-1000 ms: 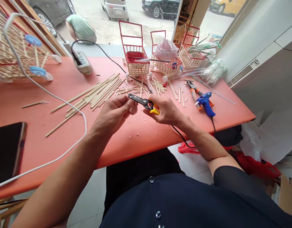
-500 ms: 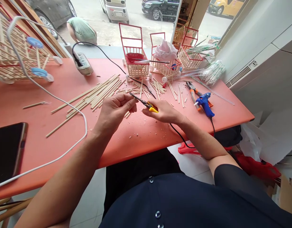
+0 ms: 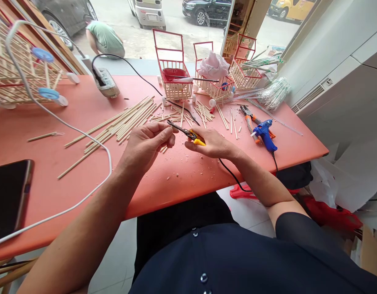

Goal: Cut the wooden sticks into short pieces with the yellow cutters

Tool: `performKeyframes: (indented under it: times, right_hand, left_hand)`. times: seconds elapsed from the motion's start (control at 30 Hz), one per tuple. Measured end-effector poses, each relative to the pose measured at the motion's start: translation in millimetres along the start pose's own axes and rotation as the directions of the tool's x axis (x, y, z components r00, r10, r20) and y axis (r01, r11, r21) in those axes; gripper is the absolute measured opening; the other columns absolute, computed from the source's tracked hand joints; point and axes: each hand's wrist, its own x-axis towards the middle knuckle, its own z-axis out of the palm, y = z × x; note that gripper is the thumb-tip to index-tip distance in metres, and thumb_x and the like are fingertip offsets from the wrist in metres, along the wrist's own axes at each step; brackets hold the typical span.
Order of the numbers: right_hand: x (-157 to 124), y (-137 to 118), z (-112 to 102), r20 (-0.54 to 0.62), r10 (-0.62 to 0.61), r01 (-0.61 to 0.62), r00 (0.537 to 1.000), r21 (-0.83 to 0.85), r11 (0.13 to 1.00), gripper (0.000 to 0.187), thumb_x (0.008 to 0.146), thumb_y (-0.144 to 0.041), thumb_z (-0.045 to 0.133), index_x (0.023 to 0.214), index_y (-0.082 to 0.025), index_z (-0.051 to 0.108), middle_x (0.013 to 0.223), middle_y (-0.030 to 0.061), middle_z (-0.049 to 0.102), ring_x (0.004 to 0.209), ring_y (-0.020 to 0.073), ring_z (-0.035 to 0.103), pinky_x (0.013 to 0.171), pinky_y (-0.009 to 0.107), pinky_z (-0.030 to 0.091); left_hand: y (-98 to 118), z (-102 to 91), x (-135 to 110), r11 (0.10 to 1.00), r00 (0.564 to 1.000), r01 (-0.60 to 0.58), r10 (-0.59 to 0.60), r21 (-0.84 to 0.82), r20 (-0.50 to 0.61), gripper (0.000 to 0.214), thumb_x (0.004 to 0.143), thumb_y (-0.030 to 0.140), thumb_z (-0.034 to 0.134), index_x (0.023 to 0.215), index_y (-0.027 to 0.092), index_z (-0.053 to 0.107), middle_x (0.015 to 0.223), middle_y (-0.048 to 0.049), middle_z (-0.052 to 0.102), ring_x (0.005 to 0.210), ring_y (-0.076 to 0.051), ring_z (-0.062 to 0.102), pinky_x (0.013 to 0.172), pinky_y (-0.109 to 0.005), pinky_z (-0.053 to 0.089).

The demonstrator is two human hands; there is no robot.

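Observation:
My right hand point(image 3: 215, 143) is closed around the yellow handles of slim long-nosed pliers point(image 3: 186, 131), whose dark jaws point left. At the jaw tips, the thumb and fingers of my left hand point(image 3: 145, 143) are pinched together. Whatever lies between those fingertips is hidden or too small to name. Both hands are above the front middle of the orange-pink table point(image 3: 163, 190). Just beyond my left hand lies a fan of long thin wooden sticks point(image 3: 131, 121). Short cut stick pieces point(image 3: 204, 112) are scattered behind the pliers.
Small stick-built carts point(image 3: 177, 89) line the back edge, and a larger one point(image 3: 23, 69) stands at left. A blue glue gun point(image 3: 266, 135) lies right beside orange-handled pliers point(image 3: 248, 117). A white cable point(image 3: 110, 161) loops near my left forearm, past a phone point(image 3: 9, 196).
The pliers and right hand have shifted very slightly, and the left fingers have turned a little at the jaw tips. Both hands keep their closed grips.

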Motion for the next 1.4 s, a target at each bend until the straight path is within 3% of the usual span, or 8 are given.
performKeyframes:
  times: [0.3,0.63,0.93,1.03,1.2,1.4]
  right_hand:
    - [-1,-1,-1,-0.034,0.006,-0.006,0.999,0.009,1.0,0.05,0.094,-0.071,0.067,0.093,-0.023,0.054,0.089,-0.0002,0.06,0.082,0.0167,0.049,0.079,0.033,0.033]
    - [-1,0,1,-0.024,-0.035,0.036,0.999,0.015,0.999,0.046,0.097,-0.067,0.067,0.091,-0.024,0.052,0.084,-0.0011,0.057,0.081,0.0169,0.047,0.077,0.033,0.031]
    - [-6,-3,7,-0.108,-0.088,0.088,0.99,0.001,0.996,0.044,0.099,-0.064,0.066,0.091,-0.025,0.048,0.081,-0.0026,0.051,0.078,0.0154,0.043,0.075,0.033,0.03]
    - [-6,-5,8,-0.061,-0.057,0.061,0.996,0.068,0.996,0.053,0.099,-0.071,0.069,0.085,-0.025,0.047,0.078,-0.0038,0.046,0.076,0.0143,0.042,0.072,0.032,0.03]
    - [-4,-5,3,0.182,0.032,-0.093,0.983,0.339,0.936,0.059,0.1,-0.082,0.063,0.094,-0.024,0.053,0.077,-0.0048,0.045,0.069,0.0136,0.044,0.064,0.029,0.034]
    - [-1,-3,-4,0.066,-0.019,0.008,0.998,0.159,0.987,0.064,0.097,-0.086,0.064,0.091,-0.023,0.052,0.089,0.0005,0.055,0.087,0.0181,0.05,0.079,0.033,0.039]
  left_hand:
    - [0,0.6,0,0.999,1.0,-0.012,0.013,0.05,-0.016,0.037,0.076,0.049,0.105,0.077,0.02,0.083,0.061,-0.0018,0.066,0.059,-0.014,0.056,0.056,-0.028,0.041]
    - [3,1.5,-2,0.986,0.999,-0.03,0.033,0.167,-0.014,0.035,0.079,0.05,0.099,0.076,0.022,0.08,0.063,-0.0019,0.065,0.061,-0.016,0.057,0.064,-0.033,0.048]
    - [1,-1.8,-3,0.981,0.997,-0.08,0.083,0.179,-0.007,0.029,0.08,0.045,0.099,0.077,0.021,0.083,0.065,-0.0021,0.068,0.064,-0.016,0.058,0.065,-0.034,0.046]
    - [1,-3.2,-3,0.982,0.994,-0.104,0.105,0.157,0.004,0.029,0.08,0.045,0.1,0.077,0.022,0.083,0.065,-0.0025,0.069,0.064,-0.016,0.059,0.065,-0.033,0.048]
    - [5,-1.1,-3,0.987,0.996,-0.083,0.079,0.135,0.033,0.037,0.08,0.053,0.101,0.074,0.023,0.081,0.065,-0.0037,0.07,0.064,-0.017,0.06,0.064,-0.033,0.049]
    - [3,1.0,0,0.994,0.999,-0.022,0.018,0.107,0.037,0.042,0.079,0.059,0.101,0.08,0.021,0.083,0.065,-0.0037,0.068,0.062,-0.017,0.06,0.064,-0.033,0.05]
